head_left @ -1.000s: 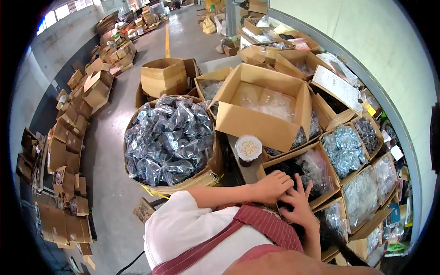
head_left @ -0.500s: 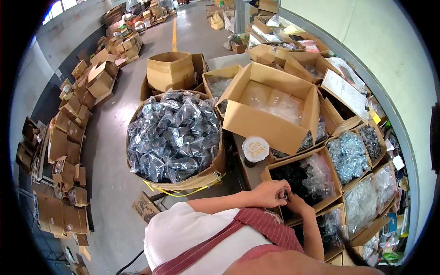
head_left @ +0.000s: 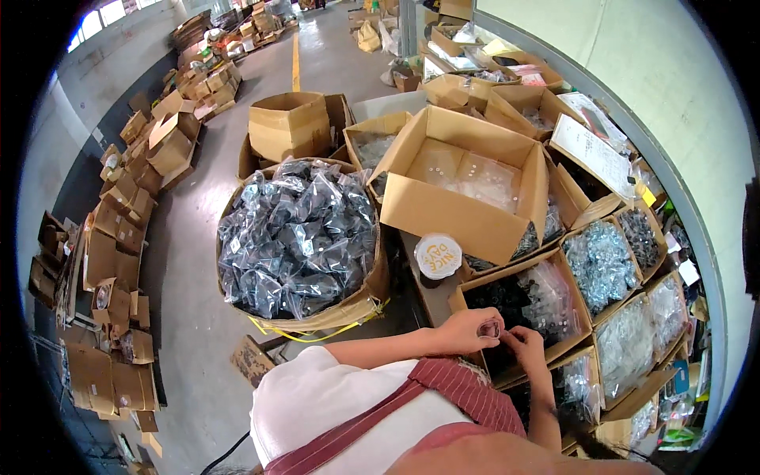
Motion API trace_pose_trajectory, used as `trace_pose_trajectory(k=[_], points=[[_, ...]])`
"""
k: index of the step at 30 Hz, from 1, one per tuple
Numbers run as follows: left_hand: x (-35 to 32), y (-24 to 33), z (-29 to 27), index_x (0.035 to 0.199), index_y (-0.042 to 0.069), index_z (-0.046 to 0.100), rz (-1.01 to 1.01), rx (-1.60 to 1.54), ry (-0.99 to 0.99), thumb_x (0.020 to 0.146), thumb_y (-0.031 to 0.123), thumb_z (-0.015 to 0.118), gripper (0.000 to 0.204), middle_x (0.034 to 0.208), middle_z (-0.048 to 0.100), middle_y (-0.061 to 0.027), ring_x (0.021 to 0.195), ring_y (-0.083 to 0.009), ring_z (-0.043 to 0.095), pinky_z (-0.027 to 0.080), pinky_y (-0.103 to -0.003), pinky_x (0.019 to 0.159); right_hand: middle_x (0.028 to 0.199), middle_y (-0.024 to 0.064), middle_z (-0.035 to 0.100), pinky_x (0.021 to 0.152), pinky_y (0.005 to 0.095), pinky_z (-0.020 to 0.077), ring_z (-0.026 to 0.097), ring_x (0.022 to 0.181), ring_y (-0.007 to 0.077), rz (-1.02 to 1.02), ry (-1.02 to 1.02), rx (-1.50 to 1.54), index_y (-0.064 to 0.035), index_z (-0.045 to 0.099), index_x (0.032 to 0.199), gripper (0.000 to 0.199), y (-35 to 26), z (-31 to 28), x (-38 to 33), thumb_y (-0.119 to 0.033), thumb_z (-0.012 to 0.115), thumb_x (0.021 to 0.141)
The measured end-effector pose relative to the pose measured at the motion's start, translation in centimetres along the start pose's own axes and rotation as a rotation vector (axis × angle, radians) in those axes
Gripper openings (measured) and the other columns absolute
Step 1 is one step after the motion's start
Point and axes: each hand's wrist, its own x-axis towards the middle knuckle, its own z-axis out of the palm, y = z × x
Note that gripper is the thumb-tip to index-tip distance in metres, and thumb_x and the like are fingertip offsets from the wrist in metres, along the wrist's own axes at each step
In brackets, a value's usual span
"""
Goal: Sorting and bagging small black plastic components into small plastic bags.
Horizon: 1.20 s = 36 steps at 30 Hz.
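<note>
Curled into a ring, my left hand (head_left: pixel 461 332) grips a small clear plastic bag (head_left: pixel 490 327) whose rounded mouth faces up. My right hand (head_left: pixel 526 349) is just beside it, fingertips pinched together close to the bag's edge; what they hold is too small to make out. Both hands are above the near side of an open cardboard box (head_left: pixel 583 317). Inside that box are small black parts (head_left: pixel 495 302) on the left and a stack of clear bags (head_left: pixel 548 299) on the right.
Left stands a big round-edged carton (head_left: pixel 372 299) full of bagged dark parts (head_left: pixel 299 237). A lidded cup (head_left: pixel 438 257) is close ahead of my left hand. Beyond it sits a large open box (head_left: pixel 455 220). Boxes of small clear parts (head_left: pixel 602 261) and clear bags (head_left: pixel 637 340) crowd the right.
My right hand has risen from lower over the parts box to the mouth of the bag. My left hand keeps its grip, with the bag's mouth now showing wider.
</note>
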Motion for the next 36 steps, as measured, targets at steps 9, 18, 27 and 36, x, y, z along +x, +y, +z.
trace_pose_trajectory(k=[9,18,27,36], points=[[0.8,-0.4,0.5,0.111,0.008,0.059,0.012,-0.173,0.086,0.087,0.012,0.072,0.028,0.089,0.065,-0.0028,0.085,-0.012,0.062,0.051,-0.031,0.082,0.102,0.0078,0.062,0.082,0.034,0.0539,0.061,0.095,0.0204,0.362,-0.018,1.413,0.0012,0.062,0.114,0.028,-0.3,-0.3,-1.6,-0.021,0.059,0.098],[1.5,-1.2,1.3,0.104,0.006,0.062,0.04,-0.25,0.149,0.081,0.008,0.073,0.025,0.095,0.062,-0.0046,0.085,-0.0129,0.062,0.051,-0.03,0.08,0.122,0.0151,0.06,0.109,0.0433,0.0446,0.055,0.121,0.0302,0.189,0.115,1.665,0.0043,0.056,0.124,0.036,1.6,-0.2,-1.9,-0.023,0.057,0.1],[2.6,-0.1,0.1,0.118,0.003,0.06,-0.054,-0.339,0.125,0.09,0.005,0.069,0.029,0.096,0.064,-0.0003,0.092,-0.008,0.06,0.047,-0.024,0.086,0.143,0.0291,0.044,0.117,0.0505,0.0334,0.042,0.136,0.0392,-0.07,-0.007,1.91,0.0139,0.04,0.137,0.061,-2.9,-3.2,-3.8,-0.038,0.042,0.105],[2.7,0.0,1.4,0.123,0.003,0.057,-0.059,-0.377,0.045,0.091,0.007,0.069,0.034,0.099,0.061,0.0004,0.093,-0.0072,0.056,0.046,-0.023,0.085,0.144,0.0304,0.042,0.119,0.0492,0.0332,0.043,0.136,0.0396,-0.185,-0.035,1.828,0.0162,0.039,0.138,0.051,-2.0,-3.1,-5.3,0.003,0.044,0.089]])
